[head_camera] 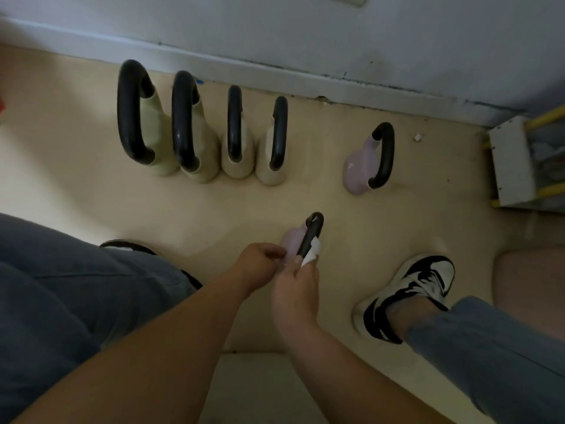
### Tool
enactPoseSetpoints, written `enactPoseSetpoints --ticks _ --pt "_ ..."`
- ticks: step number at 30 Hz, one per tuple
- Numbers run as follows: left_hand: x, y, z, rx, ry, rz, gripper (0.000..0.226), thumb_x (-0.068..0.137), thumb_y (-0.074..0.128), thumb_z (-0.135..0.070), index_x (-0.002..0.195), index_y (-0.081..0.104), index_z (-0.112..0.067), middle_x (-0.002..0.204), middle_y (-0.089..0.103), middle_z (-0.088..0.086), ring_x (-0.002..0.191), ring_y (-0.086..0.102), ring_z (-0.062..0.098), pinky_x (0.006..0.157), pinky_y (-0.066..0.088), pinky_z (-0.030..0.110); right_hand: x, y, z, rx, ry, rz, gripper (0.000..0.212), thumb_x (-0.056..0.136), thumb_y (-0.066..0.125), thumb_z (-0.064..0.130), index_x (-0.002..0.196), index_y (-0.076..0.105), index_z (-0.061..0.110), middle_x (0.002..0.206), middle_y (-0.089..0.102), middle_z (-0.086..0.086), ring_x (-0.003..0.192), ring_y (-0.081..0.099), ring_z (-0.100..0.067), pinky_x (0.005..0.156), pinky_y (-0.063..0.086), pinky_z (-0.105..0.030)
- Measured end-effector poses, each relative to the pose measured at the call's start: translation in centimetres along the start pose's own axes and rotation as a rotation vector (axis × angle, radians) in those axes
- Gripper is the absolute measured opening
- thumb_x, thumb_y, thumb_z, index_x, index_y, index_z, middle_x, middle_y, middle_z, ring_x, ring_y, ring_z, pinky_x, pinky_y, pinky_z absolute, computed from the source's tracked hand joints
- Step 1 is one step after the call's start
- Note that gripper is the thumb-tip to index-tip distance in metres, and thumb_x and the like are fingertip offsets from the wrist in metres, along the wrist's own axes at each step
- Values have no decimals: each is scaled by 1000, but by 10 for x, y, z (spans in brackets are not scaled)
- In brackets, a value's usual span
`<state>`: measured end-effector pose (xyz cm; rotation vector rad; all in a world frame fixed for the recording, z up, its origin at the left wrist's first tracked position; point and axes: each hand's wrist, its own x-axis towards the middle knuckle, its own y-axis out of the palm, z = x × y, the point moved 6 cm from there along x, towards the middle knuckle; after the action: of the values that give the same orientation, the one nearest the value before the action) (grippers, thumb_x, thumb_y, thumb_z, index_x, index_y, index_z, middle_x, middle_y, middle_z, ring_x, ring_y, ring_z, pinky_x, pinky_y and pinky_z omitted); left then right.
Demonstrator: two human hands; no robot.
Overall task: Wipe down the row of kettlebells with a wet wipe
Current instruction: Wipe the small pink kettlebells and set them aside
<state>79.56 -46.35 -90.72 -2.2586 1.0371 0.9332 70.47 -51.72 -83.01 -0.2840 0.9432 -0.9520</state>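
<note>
Only the one head view here, looking straight down, so I'm placing everything off the small pink kettlebell (291,240) that's getting worked on. Both bare forearms reach in from the bottom edge and meet at it. The left hand (260,264) comes in from the left with its fingers curled, tips on the pink body, gripping it on that side. The right hand (295,289) sits just below it, wrist straight, fingers pinched around the wet wipe (313,254), a crumpled white wad pressed against the lower end of the glossy black loop handle. Can't tell if the bell is sitting on the floor (91,185) or lifted a bit off it. The body looks smooth and rounded, the handle a thick dark bar. Up and to the right of it, well apart, stands a second pink kettlebell (356,175), same shape, same black handle. Up and to the left, four cream kettlebells (159,142) are lined up side by side, nearly touching, each with a fat matte black handle, the leftmost one biggest. Beyond them runs a scuffed white baseboard (244,67). The floor is a smooth beige sheet. Lower right of the bell is a black-and-white sneaker (422,286) below a blue jeans cuff, and to its far left a bent denim knee (61,301). Far right there's a white boxy thing (512,166) with yellow bars.
</note>
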Motion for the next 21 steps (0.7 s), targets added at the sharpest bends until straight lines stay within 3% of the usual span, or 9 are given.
enactPoseSetpoints --ticks 2,4,7,10,13,15,17,19,21 --pt "2 -1 1 44 26 -1 26 87 66 0 111 75 -7 109 73 9 100 66 18 86 48 23 12 0 11 161 72 -17 43 111 31 29 151 43 23 127 65 -7 110 64 -30 92 49 -37" --pt "0 -1 1 88 57 -10 30 85 60 9 107 75 -3 106 73 12 97 66 19 80 46 20 39 -3 17 328 289 -29 34 110 35 33 124 57 12 107 69 -11 93 65 -31 86 50 -37" --pt "-1 -2 3 111 70 -27 30 84 56 12 103 75 -2 99 72 12 94 66 21 88 53 31 72 -15 35 708 540 118 37 110 34 35 99 53 6 80 61 -14 70 61 -30 73 53 -43" --pt "-4 0 2 170 70 -9 18 87 58 4 90 74 -3 83 67 8 80 57 17 72 45 26 68 -19 35 642 566 161 44 111 36 32 91 63 3 90 66 -19 71 62 -32 55 52 -35" --pt "-2 1 4 200 62 16 19 89 62 -1 104 73 -4 96 65 6 93 59 16 73 41 22 42 -6 2 334 313 50 40 111 37 34 134 61 10 127 67 -12 105 66 -30 64 52 -28" --pt "-1 0 9 232 27 11 26 91 65 -7 115 71 -4 111 68 8 105 62 22 81 44 26 8 2 -13 222 -39 -11 42 112 34 26 153 40 21 141 54 4 119 56 -9 93 47 -25" --pt "2 -5 13 282 19 -23 28 92 60 -4 118 71 -4 121 68 13 113 62 27 90 48 29 -22 9 -25 203 -192 22 50 112 33 22 160 22 26 147 37 19 126 40 13 103 31 -6" --pt "4 -11 21 304 -15 -60 33 91 56 1 121 69 -4 127 66 15 120 59 27 100 46 30 -26 12 -28 182 -179 43 53 112 33 24 163 17 21 150 32 18 137 35 5 106 27 -8" --pt "4 -17 27 313 -28 -73 34 89 58 1 121 69 -4 127 66 15 119 60 27 102 47 31 -8 13 -32 167 -37 27 46 112 32 26 157 36 14 146 52 0 129 52 -18 101 40 -24"
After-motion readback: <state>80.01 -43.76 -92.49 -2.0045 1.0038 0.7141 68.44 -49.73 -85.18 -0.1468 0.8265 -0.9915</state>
